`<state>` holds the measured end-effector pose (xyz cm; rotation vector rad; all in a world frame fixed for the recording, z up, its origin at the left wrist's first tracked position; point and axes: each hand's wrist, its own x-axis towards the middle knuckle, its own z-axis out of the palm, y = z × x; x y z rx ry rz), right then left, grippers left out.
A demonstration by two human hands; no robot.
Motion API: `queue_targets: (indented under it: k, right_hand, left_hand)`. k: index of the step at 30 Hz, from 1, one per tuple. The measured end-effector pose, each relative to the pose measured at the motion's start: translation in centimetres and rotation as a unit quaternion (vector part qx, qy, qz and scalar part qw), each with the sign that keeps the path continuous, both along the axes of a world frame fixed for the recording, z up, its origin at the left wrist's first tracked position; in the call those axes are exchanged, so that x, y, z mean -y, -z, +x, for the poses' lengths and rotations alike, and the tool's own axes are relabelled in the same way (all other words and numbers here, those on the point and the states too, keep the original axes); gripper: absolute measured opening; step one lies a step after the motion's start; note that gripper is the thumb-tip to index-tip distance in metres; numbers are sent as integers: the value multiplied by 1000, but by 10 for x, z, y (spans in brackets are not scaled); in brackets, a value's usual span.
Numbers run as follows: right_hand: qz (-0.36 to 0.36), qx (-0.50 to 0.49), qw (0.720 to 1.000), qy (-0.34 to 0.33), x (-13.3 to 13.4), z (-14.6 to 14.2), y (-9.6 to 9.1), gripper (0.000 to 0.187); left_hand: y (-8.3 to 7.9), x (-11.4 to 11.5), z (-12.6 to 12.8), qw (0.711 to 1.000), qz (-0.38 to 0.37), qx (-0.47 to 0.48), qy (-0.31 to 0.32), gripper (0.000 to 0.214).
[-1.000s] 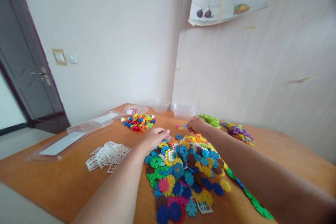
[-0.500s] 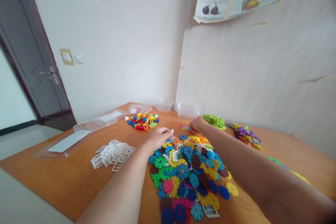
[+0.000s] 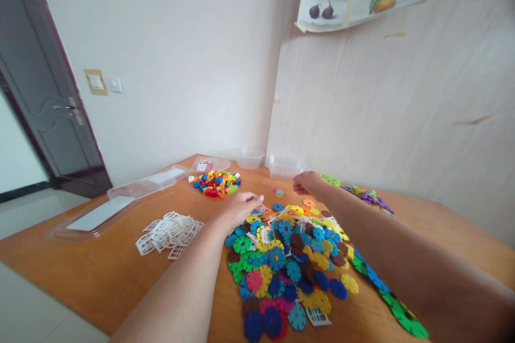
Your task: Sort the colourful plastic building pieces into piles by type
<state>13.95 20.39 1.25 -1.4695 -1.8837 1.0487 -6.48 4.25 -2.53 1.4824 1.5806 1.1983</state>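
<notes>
My left hand (image 3: 243,208) is at the far left edge of a large heap of toothed plastic discs (image 3: 277,257) in blue, green, yellow, brown and pink. Its thumb is stretched out; the other fingers are mostly hidden. A pale pinkish piece (image 3: 261,208) lies just under the thumb. Beyond the heap, my right hand (image 3: 306,182) hovers with fingers loosely bent downward and apart, and I see nothing in them. An orange disc (image 3: 308,202) lies below it. To its left sits a small group of pink, blue and yellow discs (image 3: 278,193).
White lattice pieces (image 3: 171,233) are piled left, small building bricks (image 3: 216,183) farther back. Clear lids (image 3: 96,220) lie along the left edge. Transparent tubs (image 3: 285,167) stand by the wall. Green pieces (image 3: 330,179), purple pieces (image 3: 378,201) and a row of overlapping discs (image 3: 386,292) are right.
My right hand has lifted and moved slightly right and away, uncovering the orange disc. More of the disc row shows beside my right forearm. My left hand has barely moved.
</notes>
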Motion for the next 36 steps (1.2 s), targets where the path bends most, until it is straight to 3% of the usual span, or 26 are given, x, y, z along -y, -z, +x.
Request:
queue_targets:
  k: [5, 11, 15, 24, 30, 36]
  right_hand:
    - [-24, 110, 993, -33, 7, 22, 3, 34]
    - [15, 176, 974, -143, 31, 15, 11, 22]
    - [35, 175, 957, -229, 44, 12, 2, 5]
    - [27, 215, 915, -341, 85, 39, -22, 18]
    - [56, 283, 899, -330, 112, 48, -21, 37]
    - [45, 235, 921, -308, 113, 50, -13, 19]
  left_hand:
    - [1, -1, 0, 1000, 2, 10, -7, 49]
    - [2, -1, -1, 999, 2, 39, 9, 50]
    - [2, -1, -1, 998, -3, 63, 18, 49]
    - [-3, 1, 2, 996, -7, 79, 29, 51]
    - [-8, 5, 4, 999, -1, 41, 23, 53]
    - [-10, 6, 5, 999, -1, 41, 28, 50]
